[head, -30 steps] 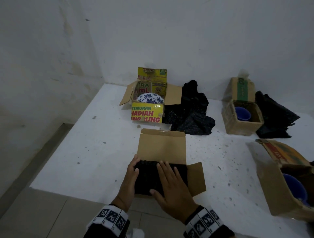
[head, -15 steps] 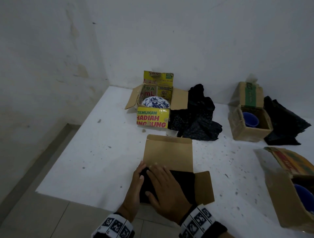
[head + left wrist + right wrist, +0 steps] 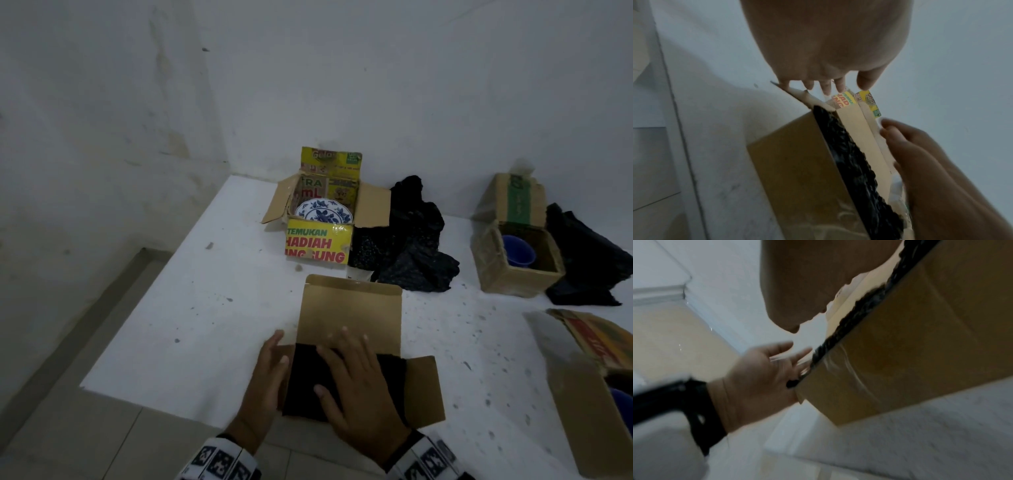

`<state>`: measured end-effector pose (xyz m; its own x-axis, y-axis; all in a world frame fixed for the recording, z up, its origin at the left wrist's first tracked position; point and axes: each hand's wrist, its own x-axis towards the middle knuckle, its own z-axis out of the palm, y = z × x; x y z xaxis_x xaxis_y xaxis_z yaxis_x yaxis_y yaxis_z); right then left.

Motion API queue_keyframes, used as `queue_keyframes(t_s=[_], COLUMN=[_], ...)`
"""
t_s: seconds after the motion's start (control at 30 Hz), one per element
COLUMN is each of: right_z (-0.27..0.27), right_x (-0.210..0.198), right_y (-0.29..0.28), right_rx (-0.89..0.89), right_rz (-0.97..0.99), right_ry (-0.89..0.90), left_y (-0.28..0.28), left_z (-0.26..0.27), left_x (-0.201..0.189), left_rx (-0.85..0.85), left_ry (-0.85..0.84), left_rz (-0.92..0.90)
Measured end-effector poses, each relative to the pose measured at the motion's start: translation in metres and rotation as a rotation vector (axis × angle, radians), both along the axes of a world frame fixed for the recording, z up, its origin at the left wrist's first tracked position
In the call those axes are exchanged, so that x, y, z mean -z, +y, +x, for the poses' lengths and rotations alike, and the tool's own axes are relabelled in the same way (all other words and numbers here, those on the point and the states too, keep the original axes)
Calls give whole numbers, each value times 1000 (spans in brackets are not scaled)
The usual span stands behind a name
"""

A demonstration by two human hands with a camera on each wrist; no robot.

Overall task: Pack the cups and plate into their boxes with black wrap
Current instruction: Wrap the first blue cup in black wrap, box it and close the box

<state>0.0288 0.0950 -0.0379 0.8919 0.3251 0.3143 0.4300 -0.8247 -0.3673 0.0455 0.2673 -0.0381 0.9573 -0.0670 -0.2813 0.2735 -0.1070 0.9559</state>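
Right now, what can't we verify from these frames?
- What is under the black wrap in the near box: head view, hidden by wrap and right hand.
- Left hand contact with the box's side flap: right wrist view is blurred.
- Cup in the right-edge box: head view, cut off by the frame edge.

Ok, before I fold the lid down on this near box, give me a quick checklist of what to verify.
1. Black wrap tucked inside the near box: ok, it fills the opening.
2. Right hand pressing the wrap flat: ok.
3. Left hand steadying the box's left side: ok.
4. Lid flap upright and unobstructed: ok.
5. Item underneath the wrap: cannot tell, hidden.
6. Other packing finished: not ok; plate and blue cup sit uncovered in their boxes.
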Motion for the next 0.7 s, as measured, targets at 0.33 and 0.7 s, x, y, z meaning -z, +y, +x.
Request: queue_keyframes(t_s=[0.33, 0.7], right_z=[-18, -24], right_x=[-36, 7], right_y=[-87, -81], right_rx=[678, 226], right_rz=[410, 195], right_ry=[435, 375], left_y=[39, 33], left_z=[6, -6], left_x=[-24, 9], left_rx=[-50, 540], left_ry=[-14, -502], left_rz=[75, 575])
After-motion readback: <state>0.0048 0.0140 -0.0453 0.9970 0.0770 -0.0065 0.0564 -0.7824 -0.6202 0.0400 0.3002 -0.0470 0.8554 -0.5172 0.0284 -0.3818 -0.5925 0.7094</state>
